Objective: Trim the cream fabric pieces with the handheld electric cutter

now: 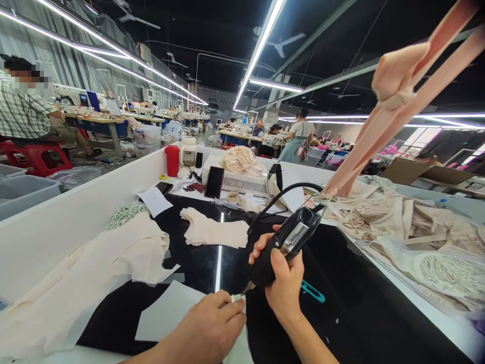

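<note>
Black corded tool (282, 247), lower centre of frame, gripped firmly in right hand (284, 285); its tip meets a small white piece (238, 298) pinched by left hand (210, 328).

**Layout of the workbench.** Clock centre is the corded tool (288, 242), gripped in the right hand (282, 283) above the table (359, 313); 12 o'clock points away from the wearer.

- **7 o'clock:** the left hand (212, 323) pinches a small piece (238, 298) at the tool's tip.
- **5 o'clock:** snips (312, 291) lie on the table, just beside the right hand.
- **10 o'clock:** a stack of cut pieces (214, 232).
- **11 o'clock:** behind the stack, a phone (214, 182) leans on a box-shaped machine (242, 183), which bears a fabric pile (238, 159). Left of these stand a canister (172, 160) and a jar (188, 150).
- **9 o'clock:** a large fabric sheet (94, 273).
- **8 o'clock:** a paper sheet (166, 311).
- **3 o'clock:** a heap of garments (417, 227).
- **1 o'clock:** straps (397, 96) hang above the heap.
</note>
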The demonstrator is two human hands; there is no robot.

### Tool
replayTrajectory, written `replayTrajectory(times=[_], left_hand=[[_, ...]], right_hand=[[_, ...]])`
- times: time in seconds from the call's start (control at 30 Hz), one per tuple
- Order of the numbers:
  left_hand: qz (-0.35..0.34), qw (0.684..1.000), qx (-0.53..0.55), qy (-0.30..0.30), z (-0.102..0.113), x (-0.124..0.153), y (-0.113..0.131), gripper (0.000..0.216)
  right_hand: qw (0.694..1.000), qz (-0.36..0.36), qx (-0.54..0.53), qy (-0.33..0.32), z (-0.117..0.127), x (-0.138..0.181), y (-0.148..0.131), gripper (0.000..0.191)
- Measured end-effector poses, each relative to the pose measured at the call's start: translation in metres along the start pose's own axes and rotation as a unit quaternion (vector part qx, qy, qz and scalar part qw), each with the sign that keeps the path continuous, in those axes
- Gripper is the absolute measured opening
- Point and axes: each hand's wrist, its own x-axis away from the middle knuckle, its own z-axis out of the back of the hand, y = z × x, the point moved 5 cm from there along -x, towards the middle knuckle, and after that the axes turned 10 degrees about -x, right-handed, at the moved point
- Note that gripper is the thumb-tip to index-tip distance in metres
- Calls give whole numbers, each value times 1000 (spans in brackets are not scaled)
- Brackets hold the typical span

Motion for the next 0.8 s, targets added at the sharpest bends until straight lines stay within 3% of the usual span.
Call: replayTrajectory(times=[0.23, 0.37, 0.53, 0.8], left_hand=[[7, 1000, -10, -1, -2, -1, -3, 10], [23, 1000, -8, 18, 0, 0, -4, 15], [-1, 1000, -12, -17, 1, -1, -7, 7], [112, 992, 8, -49, 1, 2, -44, 11]], right_hand=[[999, 19, 39, 22, 12, -2, -18, 47], [998, 19, 59, 23, 19, 1, -27, 44], [998, 21, 59, -5, 21, 3, -38, 45], [995, -10, 97, -25, 33, 6, -48, 41]])
